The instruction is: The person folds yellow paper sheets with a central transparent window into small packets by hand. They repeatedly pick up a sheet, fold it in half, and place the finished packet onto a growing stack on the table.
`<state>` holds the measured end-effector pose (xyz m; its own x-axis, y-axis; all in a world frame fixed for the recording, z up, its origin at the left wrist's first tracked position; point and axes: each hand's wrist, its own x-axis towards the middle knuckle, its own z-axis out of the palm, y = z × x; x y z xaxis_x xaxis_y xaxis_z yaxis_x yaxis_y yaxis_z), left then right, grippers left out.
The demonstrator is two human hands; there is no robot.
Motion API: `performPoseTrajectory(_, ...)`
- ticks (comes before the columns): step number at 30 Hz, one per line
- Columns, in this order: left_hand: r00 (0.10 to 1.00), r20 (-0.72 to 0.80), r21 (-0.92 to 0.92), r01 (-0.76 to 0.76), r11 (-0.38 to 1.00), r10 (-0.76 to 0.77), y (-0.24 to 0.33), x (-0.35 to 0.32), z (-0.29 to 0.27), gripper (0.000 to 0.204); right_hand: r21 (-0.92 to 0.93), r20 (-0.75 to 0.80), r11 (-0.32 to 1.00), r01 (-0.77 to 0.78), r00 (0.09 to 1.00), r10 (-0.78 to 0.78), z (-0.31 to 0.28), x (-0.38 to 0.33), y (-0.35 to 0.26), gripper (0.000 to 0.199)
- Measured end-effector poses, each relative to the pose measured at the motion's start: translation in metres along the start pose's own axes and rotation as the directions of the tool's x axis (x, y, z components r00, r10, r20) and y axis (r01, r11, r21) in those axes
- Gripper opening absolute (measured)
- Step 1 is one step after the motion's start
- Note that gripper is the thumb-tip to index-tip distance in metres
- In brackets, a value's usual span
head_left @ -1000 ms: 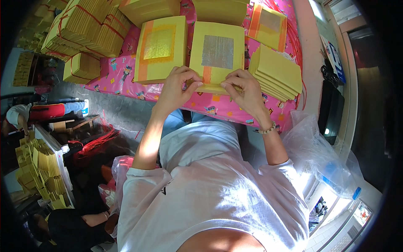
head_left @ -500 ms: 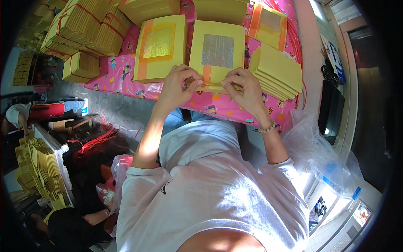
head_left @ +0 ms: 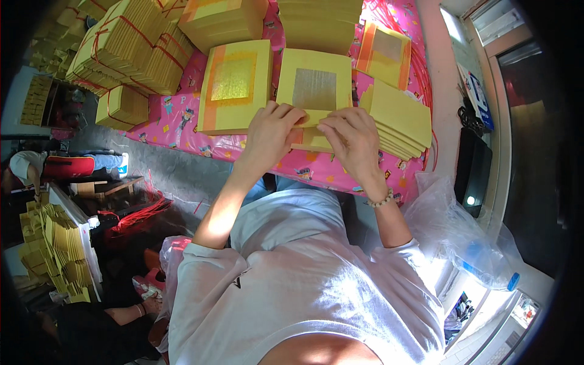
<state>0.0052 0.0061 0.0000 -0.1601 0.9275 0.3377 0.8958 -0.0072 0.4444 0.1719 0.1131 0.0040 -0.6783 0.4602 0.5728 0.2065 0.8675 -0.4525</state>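
Observation:
In front of me lies a stack of yellow paper sheets with a silver foil square on the top sheet (head_left: 314, 61). My left hand (head_left: 271, 132) pinches the near edge of that sheet at its left, fingers closed. My right hand (head_left: 355, 139), with a beaded bracelet at the wrist, pinches the same edge at its right. Between them the edge is turned up and over toward the foil, an orange strip showing beneath. To the left sits a stack of yellow sheets with a gold foil square (head_left: 232, 81). Right of my right hand, folded yellow papers (head_left: 398, 117) lie fanned.
A pink patterned cloth (head_left: 182, 137) covers the table. Red-tied yellow bundles (head_left: 112, 52) stand far left; red cords (head_left: 420, 73) lie along the right edge. A clear plastic bag (head_left: 438, 210) hangs at right. Another person's arm (head_left: 131, 311) shows lower left.
Both hands have curled the sheet's near edge upward and away from me, so the fold now covers part of the orange strip. The view has tipped slightly, shifting the table lower.

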Motion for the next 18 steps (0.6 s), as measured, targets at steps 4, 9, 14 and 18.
performPoseTrajectory(4,0.99,-0.129,-0.005,0.05,0.999,-0.051,-0.003,0.006,0.0,0.026,0.089,-0.264,0.994,-0.057,0.961,0.079,-0.007,0.002,-0.017,0.025)
performPoseTrajectory(9,0.947,-0.126,-0.492,0.197,0.848,-0.294,-0.007,-0.004,-0.009,0.025,0.553,-0.1,0.782,-0.287,0.909,0.404,0.011,-0.015,-0.004,0.068)
performPoseTrajectory(14,0.967,0.129,-0.883,0.212,0.419,-0.218,0.001,-0.019,-0.013,0.031,0.803,0.118,0.516,-0.298,0.928,0.353,0.019,-0.001,0.005,0.099)
performPoseTrajectory(18,0.952,0.248,-0.896,0.295,0.332,-0.179,-0.002,-0.02,-0.006,0.033,0.77,0.305,0.454,-0.448,0.884,0.355,0.016,-0.008,0.004,0.085)
